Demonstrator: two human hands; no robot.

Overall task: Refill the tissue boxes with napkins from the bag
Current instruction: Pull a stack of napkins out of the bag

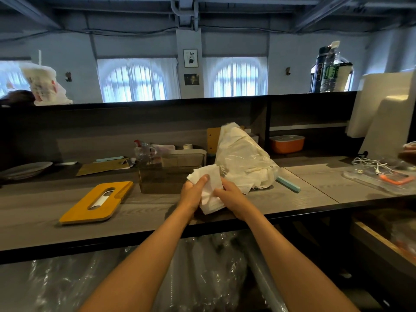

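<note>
Looks like the staff side of a cafe or restaurant counter — a long grey wood-look worktop [157,212] with a raised dark front ledge [157,102] beyond the hands, a plate [24,168] far left of them, a drink cup [41,83] up on the ledge, arched curtained windows [137,79] behind.

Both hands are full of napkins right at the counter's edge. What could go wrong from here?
1. The napkins, pinched between the left hand and right hand, are fanned unevenly; loose sheets may slip off the near edge of the counter.
2. An untidy stack might snag on the rim of the open box.
</note>
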